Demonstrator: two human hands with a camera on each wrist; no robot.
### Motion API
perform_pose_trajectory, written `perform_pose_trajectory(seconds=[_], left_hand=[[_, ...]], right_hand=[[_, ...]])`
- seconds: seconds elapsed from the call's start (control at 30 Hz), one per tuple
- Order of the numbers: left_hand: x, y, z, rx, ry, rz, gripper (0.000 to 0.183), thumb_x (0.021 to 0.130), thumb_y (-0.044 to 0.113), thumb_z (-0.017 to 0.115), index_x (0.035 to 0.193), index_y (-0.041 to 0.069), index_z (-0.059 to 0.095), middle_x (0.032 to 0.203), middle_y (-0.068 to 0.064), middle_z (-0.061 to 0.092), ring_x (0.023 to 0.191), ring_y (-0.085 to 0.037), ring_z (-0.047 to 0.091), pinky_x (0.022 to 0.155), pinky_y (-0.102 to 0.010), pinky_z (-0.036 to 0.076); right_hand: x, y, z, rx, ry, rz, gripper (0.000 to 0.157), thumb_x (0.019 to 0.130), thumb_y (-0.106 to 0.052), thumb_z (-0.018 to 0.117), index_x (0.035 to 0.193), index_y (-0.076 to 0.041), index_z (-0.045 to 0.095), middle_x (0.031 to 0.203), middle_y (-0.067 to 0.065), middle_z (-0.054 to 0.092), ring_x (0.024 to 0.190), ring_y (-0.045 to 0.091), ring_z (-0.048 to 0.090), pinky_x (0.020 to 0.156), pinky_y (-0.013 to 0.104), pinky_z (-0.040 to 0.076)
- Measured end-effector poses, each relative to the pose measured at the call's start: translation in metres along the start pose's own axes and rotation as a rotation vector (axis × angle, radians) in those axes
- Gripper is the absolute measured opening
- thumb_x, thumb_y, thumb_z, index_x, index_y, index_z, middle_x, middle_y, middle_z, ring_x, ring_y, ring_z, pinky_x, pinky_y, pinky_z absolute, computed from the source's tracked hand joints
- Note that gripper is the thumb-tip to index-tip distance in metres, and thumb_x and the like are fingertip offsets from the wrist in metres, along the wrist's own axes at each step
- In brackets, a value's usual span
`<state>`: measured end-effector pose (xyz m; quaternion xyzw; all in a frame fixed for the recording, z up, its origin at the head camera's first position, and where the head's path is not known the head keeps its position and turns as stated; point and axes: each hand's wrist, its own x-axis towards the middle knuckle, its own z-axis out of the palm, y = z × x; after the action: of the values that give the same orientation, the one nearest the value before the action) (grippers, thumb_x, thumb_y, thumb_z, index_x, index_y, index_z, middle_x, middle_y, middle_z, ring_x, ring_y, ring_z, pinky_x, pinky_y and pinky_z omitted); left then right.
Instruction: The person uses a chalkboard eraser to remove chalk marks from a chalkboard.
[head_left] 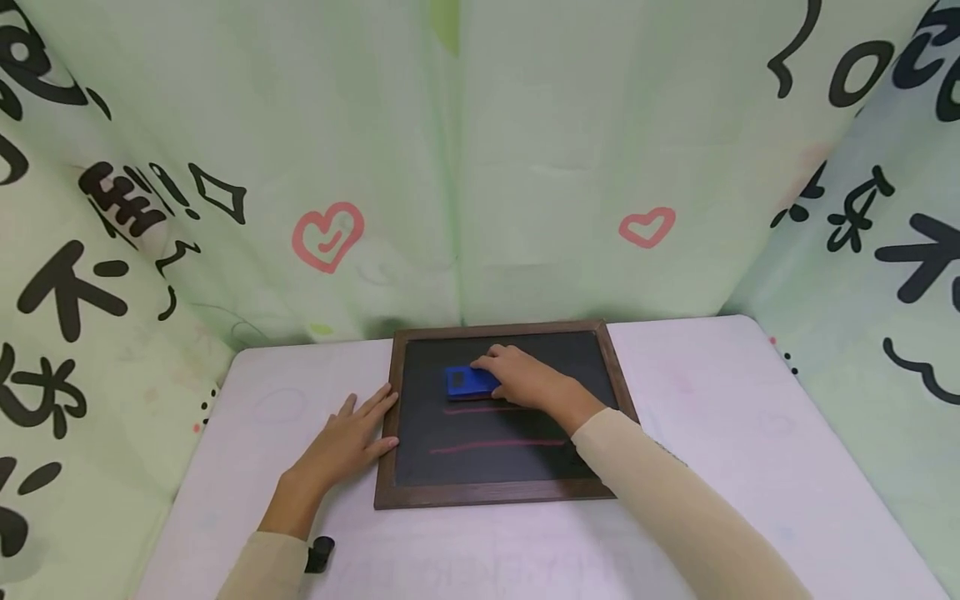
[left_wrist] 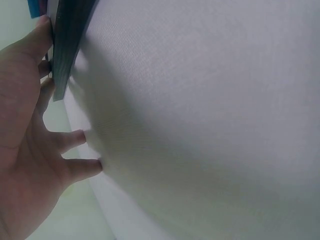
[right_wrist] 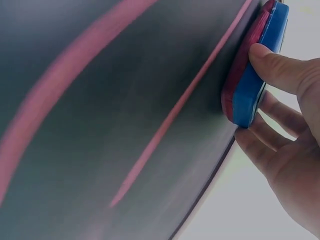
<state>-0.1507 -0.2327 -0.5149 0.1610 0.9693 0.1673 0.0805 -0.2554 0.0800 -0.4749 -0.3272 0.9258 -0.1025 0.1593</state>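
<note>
A blackboard in a dark brown wooden frame lies on the white table. Two pink chalk-like lines cross it, the lower line wholly in sight and the upper line partly covered by the arm in the head view. My right hand grips a blue eraser with a reddish pad, thumb on one side and fingers on the other. The pad rests on the board above the upper line. With spread fingers, my left hand touches the frame's left edge; two fingertips meet the tabletop.
The white table extends around the board. Pale green curtains with black characters and pink hearts enclose the back and sides. A black strap-like piece sits at the left wrist.
</note>
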Motion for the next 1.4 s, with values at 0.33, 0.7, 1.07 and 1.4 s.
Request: perform_pose_trajectory(seconds=[0.33,0.7,1.07,1.4], left_hand=[[-0.003,-0.002,0.004,0.001,-0.003,-0.001,0.074,0.101,0.043,0.066,0.163,0.018,0.035,0.172,-0.004,0.026,0.147,-0.061,0.029,0.104,-0.083,0.033],[-0.001,-0.003,0.005,0.012,-0.003,0.002,0.073,0.101,0.044,0.064,0.163,0.018,0.035,0.172,-0.004,0.025,0.147,-0.061,0.029,0.103,-0.083,0.034],[-0.001,-0.003,0.002,0.004,0.003,0.005,0.072,0.101,0.042,0.065,0.162,0.017,0.035,0.171,-0.005,0.027,0.147,-0.061,0.029,0.104,-0.082,0.033],[0.0,-0.004,0.005,0.017,-0.003,0.001,0.073,0.101,0.044,0.064,0.163,0.019,0.034,0.172,-0.003,0.025,0.148,-0.06,0.028,0.104,-0.082,0.033]], right_hand=[[-0.044,0.046,-0.002,0.026,0.07,0.044,0.056,0.094,-0.013,0.077,0.146,-0.01,0.058,0.142,0.02,0.056,0.131,0.039,0.055,0.108,0.053,0.049],[-0.083,0.089,-0.008,0.041,0.142,0.08,0.053,0.092,-0.008,0.078,0.142,-0.005,0.06,0.135,0.025,0.059,0.124,0.043,0.059,0.104,0.057,0.051],[-0.093,0.107,-0.012,0.066,0.131,0.1,0.051,0.092,-0.003,0.076,0.14,-0.005,0.059,0.134,0.025,0.057,0.124,0.044,0.057,0.103,0.057,0.051],[-0.097,0.107,-0.01,0.079,0.146,0.108,0.051,0.092,-0.003,0.076,0.139,-0.005,0.059,0.131,0.025,0.058,0.124,0.045,0.058,0.102,0.058,0.051]])
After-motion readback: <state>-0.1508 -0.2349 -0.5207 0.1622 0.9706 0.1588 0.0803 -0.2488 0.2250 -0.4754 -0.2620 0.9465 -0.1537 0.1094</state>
